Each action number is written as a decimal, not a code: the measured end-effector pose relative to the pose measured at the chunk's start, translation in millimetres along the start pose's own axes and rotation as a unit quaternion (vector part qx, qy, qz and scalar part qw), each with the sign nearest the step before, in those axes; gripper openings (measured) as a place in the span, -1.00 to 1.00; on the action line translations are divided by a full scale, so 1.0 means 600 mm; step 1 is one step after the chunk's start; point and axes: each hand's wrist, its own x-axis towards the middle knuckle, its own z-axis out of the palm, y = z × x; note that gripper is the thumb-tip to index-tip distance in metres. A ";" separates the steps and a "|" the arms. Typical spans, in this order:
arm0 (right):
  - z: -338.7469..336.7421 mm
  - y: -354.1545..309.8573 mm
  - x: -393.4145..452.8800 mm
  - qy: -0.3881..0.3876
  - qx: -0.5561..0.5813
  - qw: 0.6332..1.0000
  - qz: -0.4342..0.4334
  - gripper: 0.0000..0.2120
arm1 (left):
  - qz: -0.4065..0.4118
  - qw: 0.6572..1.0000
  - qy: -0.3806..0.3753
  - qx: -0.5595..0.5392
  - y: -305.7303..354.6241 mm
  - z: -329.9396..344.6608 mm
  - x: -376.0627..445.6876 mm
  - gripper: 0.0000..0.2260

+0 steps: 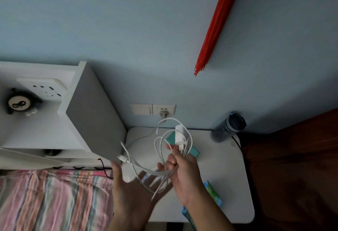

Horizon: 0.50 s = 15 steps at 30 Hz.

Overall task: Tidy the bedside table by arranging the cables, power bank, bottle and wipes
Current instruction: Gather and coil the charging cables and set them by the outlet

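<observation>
My right hand (184,174) is closed around a loose bundle of white cables (164,150) with a white charger plug (180,136) on top, held above the white bedside table (228,176). My left hand (133,188) is spread open under the hanging loops, palm up, and some strands brush its fingers. A dark bottle (228,127) stands at the table's far right corner against the wall. A green and blue wipes pack (213,193) lies by the near edge, partly behind my right forearm. A teal flat object (194,151) lies under the cables.
A wall socket (163,111) with a plug in it sits just above the table. A white shelf unit (76,113) with a power strip (43,88) and a small toy (20,103) stands to the left. A striped bedcover (54,199) lies lower left, and red tassel strands (215,29) hang on the wall.
</observation>
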 end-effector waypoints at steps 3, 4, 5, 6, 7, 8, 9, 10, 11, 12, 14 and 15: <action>-0.015 -0.001 -0.005 0.021 -0.193 0.980 -0.044 -0.78 | 0.053 0.989 -0.012 0.137 0.013 -0.003 0.012 0.10; -0.019 -0.002 -0.007 0.025 -0.278 0.958 -0.058 -0.77 | 0.054 0.981 -0.031 0.184 0.013 0.002 0.011 0.03; -0.021 -0.003 -0.008 0.023 -0.353 0.933 -0.071 -0.77 | 0.056 0.969 -0.057 0.233 0.012 0.011 0.008 -0.11; -0.021 -0.004 -0.009 0.012 -0.410 0.909 -0.077 -0.77 | 0.060 0.954 -0.076 0.284 0.011 0.019 0.005 -0.28; -0.020 -0.005 -0.011 -0.009 -0.451 0.889 -0.077 -0.78 | 0.061 0.941 -0.079 0.323 0.010 0.028 0.007 -0.46; -0.018 -0.005 -0.014 -0.033 -0.481 0.873 -0.076 -0.78 | 0.071 0.930 -0.069 0.354 0.010 0.036 0.011 -0.52; -0.015 -0.004 -0.018 -0.055 -0.506 0.857 -0.078 -0.77 | 0.080 0.922 -0.053 0.376 0.009 0.041 0.017 -0.53; -0.013 0.000 -0.022 -0.068 -0.539 0.835 -0.091 -0.76 | 0.089 0.921 -0.036 0.377 0.006 0.044 0.024 -0.51; -0.013 0.003 -0.026 -0.070 -0.589 0.796 -0.118 -0.75 | 0.093 0.925 -0.016 0.367 0.002 0.044 0.033 -0.50; -0.014 0.007 -0.028 -0.066 -0.648 0.743 -0.151 -0.75 | 0.086 0.931 -0.003 0.354 0.000 0.043 0.040 -0.48; -0.012 0.013 -0.034 -0.058 -0.734 0.646 -0.201 -0.78 | 0.029 0.948 0.015 0.316 0.000 0.038 0.051 -0.46; -0.011 0.017 -0.036 -0.065 -0.751 0.619 -0.220 -0.80 | -0.005 0.956 0.014 0.292 0.003 0.036 0.054 -0.48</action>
